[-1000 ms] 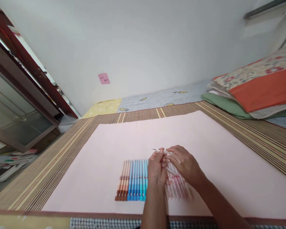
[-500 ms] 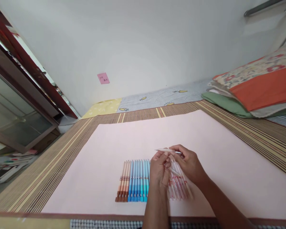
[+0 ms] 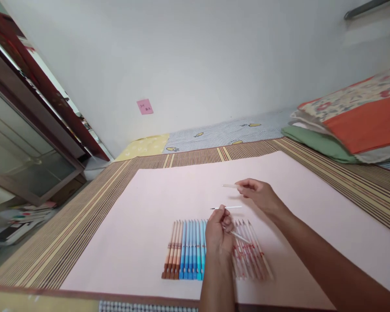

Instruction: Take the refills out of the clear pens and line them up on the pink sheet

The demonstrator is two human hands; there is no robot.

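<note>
My left hand [image 3: 218, 232] is closed above the row of pens, pinching a thin white pen refill [image 3: 235, 207] with a dark tip that points left. A second pale piece, looking like a pen barrel [image 3: 240, 237], sticks out of the lower side of that hand. Farther up and to the right, my right hand [image 3: 258, 193] pinches a whitish, tapered pen barrel [image 3: 229, 186], held apart from the refill. Under the left hand lie brown-and-peach pens [image 3: 172, 249], blue pens [image 3: 188, 249] and clear pens with red marks [image 3: 255, 255]; my wrist hides the middle ones.
A pale pink sheet [image 3: 168, 190] covers much of the striped mat [image 3: 93, 208]. Folded bedding [image 3: 360, 125] is stacked at the right. Behind rises a white wall with a pink note [image 3: 145, 106]. A glass-fronted cabinet [image 3: 25, 143] stands at the left.
My right hand has moved up and away from my left hand, carrying the pale barrel. The refill now shows bare in my left hand. The view has shifted slightly.
</note>
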